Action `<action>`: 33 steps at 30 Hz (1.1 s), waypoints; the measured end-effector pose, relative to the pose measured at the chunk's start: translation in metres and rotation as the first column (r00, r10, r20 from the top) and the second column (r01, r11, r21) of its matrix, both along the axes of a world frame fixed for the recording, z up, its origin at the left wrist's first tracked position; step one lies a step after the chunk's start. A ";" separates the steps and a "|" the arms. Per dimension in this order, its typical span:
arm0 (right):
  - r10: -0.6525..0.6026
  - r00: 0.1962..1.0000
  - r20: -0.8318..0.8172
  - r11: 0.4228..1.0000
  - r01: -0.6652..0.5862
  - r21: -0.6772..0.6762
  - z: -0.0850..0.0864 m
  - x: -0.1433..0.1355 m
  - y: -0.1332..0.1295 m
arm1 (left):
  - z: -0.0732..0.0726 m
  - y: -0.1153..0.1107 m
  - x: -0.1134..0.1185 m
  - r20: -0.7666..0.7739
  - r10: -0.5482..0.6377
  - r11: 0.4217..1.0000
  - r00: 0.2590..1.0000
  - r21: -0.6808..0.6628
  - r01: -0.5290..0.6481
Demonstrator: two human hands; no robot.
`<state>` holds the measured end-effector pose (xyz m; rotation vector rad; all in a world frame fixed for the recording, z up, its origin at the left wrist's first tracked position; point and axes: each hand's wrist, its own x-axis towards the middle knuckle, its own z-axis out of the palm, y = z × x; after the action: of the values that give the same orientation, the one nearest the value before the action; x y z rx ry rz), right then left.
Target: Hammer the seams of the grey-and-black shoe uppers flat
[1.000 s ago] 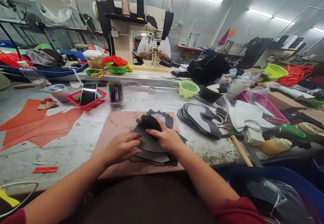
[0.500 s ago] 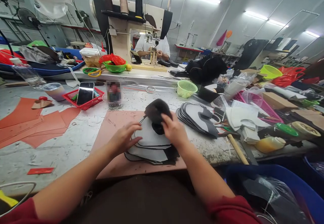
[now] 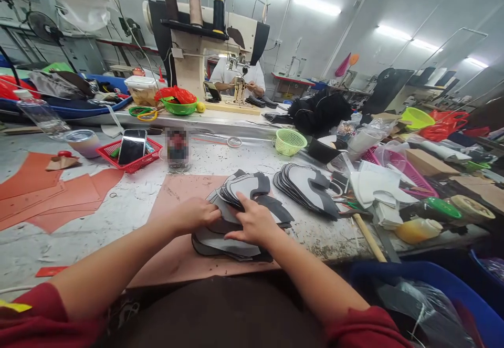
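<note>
Grey cut pieces with black ends, thin and flat, lie stacked [image 3: 226, 245] on a pinkish board [image 3: 169, 256] in front of me. A smaller bundle of like pieces [image 3: 246, 182] rests on top, toward the far side. At the left edge of this bundle, my left hand [image 3: 196, 215] is closed, fingers curled in; whatever is between its fingertips is hidden. My right hand [image 3: 255, 224] is open over the stack, index finger stretched to the bundle's near edge and thumb pointing left. Another fanned stack of grey-and-black pieces [image 3: 303, 188] lies to the right.
A sewing machine [image 3: 212, 38] stands across the bench, with a person in white [image 3: 255, 75] behind it. Left are orange sheets [image 3: 74, 196] and a red basket [image 3: 151, 161] with a phone. Right are a green basket [image 3: 290, 143], a wooden handle [image 3: 369, 238] and a blue tub [image 3: 441, 274].
The dark piece held up in my right hand is now down out of that raised pose. My left hand's fingers have curled in, and a fanned bundle shows on the stack.
</note>
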<state>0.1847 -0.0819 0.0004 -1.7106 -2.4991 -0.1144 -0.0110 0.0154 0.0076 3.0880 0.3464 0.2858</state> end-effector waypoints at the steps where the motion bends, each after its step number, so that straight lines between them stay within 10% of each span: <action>1: -0.016 1.000 -0.003 1.000 0.016 -0.001 -0.001 -0.001 -0.001 | 0.000 -0.001 -0.001 0.025 0.020 1.000 0.999 0.019 -0.021; 6: -0.139 0.990 -0.038 0.990 0.140 0.014 0.011 0.014 0.008 | -0.002 -0.008 -0.009 0.181 0.137 0.984 0.974 0.091 -0.156; 12: -0.282 0.949 -0.142 0.953 0.294 0.077 0.033 0.036 0.025 | -0.004 -0.010 -0.025 0.130 0.014 0.989 0.991 0.147 -0.034; 20: -0.052 0.998 -0.031 0.998 0.051 -0.026 0.022 -0.010 0.001 | 0.004 -0.010 -0.010 0.096 -0.129 0.965 0.987 0.242 0.103; 27: -0.127 0.992 -0.006 0.992 0.127 -0.008 0.013 -0.013 0.004 | 0.009 -0.003 0.005 0.313 0.008 0.959 0.950 0.267 -0.096; 33: -0.283 0.959 -0.030 0.958 0.284 0.035 0.038 0.017 0.017 | 0.011 -0.006 -0.022 0.439 0.069 0.977 0.896 0.153 -0.150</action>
<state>0.2016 -0.0654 0.0387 -2.0300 -2.2032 -0.1635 -0.0326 0.0091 0.0190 3.0531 0.4993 1.0408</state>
